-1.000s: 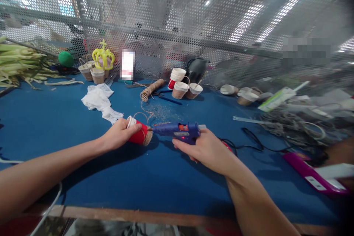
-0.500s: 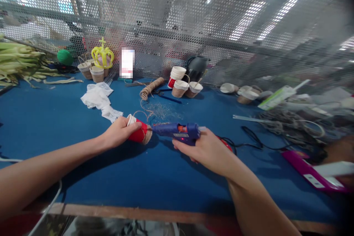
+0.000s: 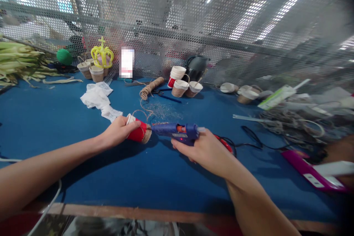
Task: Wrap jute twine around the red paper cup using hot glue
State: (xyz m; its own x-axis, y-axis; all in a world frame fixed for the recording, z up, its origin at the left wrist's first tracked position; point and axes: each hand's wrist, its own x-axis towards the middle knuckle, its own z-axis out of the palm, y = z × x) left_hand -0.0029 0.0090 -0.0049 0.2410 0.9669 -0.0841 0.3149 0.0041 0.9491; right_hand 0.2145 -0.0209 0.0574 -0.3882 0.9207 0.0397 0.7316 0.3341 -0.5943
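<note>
My left hand (image 3: 119, 129) grips a red paper cup (image 3: 137, 132) with a white rim, tipped on its side with its base toward the right. Twine is wound round the cup's base end, and a loose strand runs back to a roll of twine (image 3: 151, 87) on the table. In my right hand (image 3: 203, 150) is a blue hot glue gun (image 3: 174, 131), a small red light glowing on its body. The gun's nozzle is at the twine-wrapped end of the cup; whether it touches cannot be made out.
A white gauze cloth (image 3: 97, 96) lies behind my left hand. Twine-wrapped cups (image 3: 180, 88), pliers (image 3: 170, 97) and a yellow crown (image 3: 102, 57) stand or lie further back. At the right are tangled cords (image 3: 279, 125) and a purple power strip (image 3: 311, 175).
Almost nothing differs. The cup, glue gun and both hands appear a few pixels further left, as does much of the scene; both grips are the same.
</note>
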